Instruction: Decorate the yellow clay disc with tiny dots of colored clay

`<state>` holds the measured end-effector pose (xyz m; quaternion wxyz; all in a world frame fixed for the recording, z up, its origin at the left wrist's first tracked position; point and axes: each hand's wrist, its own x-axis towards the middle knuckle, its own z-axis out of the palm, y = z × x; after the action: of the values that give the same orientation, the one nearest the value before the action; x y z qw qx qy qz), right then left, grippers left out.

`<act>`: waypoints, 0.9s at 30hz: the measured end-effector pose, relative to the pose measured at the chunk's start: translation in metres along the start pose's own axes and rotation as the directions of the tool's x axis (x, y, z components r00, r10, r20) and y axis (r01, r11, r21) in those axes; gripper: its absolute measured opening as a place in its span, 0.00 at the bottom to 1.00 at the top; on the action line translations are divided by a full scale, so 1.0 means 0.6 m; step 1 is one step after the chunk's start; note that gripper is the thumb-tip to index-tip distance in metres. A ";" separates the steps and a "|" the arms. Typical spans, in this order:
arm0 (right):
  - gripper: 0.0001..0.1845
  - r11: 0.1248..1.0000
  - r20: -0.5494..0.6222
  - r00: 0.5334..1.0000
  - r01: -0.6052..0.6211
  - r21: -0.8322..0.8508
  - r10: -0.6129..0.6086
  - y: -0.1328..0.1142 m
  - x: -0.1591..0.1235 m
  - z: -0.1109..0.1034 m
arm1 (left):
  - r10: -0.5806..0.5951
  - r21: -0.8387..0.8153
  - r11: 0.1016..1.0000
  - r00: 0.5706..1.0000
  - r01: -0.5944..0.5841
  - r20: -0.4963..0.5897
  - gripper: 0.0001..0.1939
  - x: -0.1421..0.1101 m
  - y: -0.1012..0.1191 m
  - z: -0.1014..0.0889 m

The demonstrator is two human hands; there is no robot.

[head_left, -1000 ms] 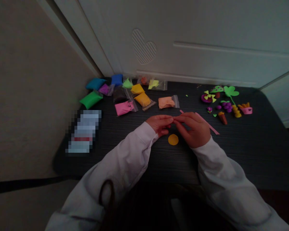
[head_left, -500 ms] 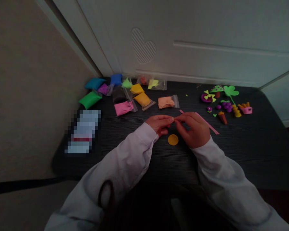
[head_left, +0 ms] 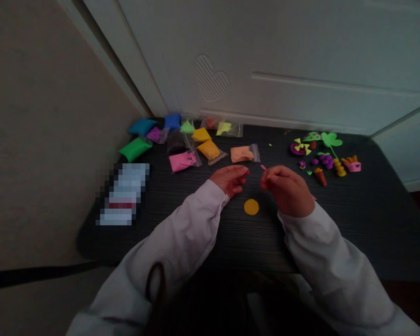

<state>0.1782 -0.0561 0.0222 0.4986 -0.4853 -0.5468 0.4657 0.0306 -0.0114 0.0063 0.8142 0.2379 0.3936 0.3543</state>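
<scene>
My left hand (head_left: 231, 179) and my right hand (head_left: 287, 190) hover over a dark table (head_left: 371, 219), a small gap between their fingertips. The left thumb and finger pinch a tiny pink piece at the tip. My right hand is curled closed; a pink strip (head_left: 263, 167) pokes out past its fingertips and most of it is hidden behind the hand. A flat orange disc (head_left: 251, 206) lies on the table just below and between both hands.
Several small bags of coloured clay lie at the back left, among them a pink bag (head_left: 182, 161), a peach bag (head_left: 243, 153) and a green bag (head_left: 135, 148). Finished clay figures (head_left: 322, 151) stand at the back right. A blurred packet (head_left: 121, 193) lies left. A white door (head_left: 266, 60) rises behind.
My hands were joined at the fingertips on the pink strip; now they have drawn apart, and a small pink piece stays in the left pinch. The view tilted slightly.
</scene>
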 end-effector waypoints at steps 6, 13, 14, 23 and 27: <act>0.05 0.905 0.140 0.979 -0.189 0.382 0.145 -0.007 0.001 0.000 | 0.002 -0.006 1.000 1.000 -0.002 0.018 0.09 0.007 -0.003 -0.004; 0.02 0.682 0.237 0.954 -0.297 0.668 0.184 -0.020 -0.004 0.000 | 0.012 -0.008 1.000 1.000 -0.012 0.006 0.09 0.008 -0.002 -0.002; 0.02 0.644 0.250 0.949 -0.313 0.698 0.190 -0.022 -0.004 -0.001 | 0.012 -0.006 1.000 1.000 -0.012 0.003 0.09 0.008 -0.002 -0.002; 0.06 0.417 0.308 0.933 -0.360 0.835 0.189 -0.035 -0.009 -0.005 | 0.010 -0.007 1.000 1.000 -0.010 0.005 0.08 0.009 -0.003 -0.002; 0.09 0.375 0.313 0.928 -0.369 0.850 0.204 -0.043 -0.009 -0.004 | 0.013 -0.010 1.000 1.000 -0.013 0.003 0.08 0.009 -0.004 -0.001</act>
<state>0.1793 -0.0640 0.0474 0.5461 -0.1942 -0.1583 0.7994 0.0331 -0.0088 0.0019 0.8137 0.2367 0.3891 0.3611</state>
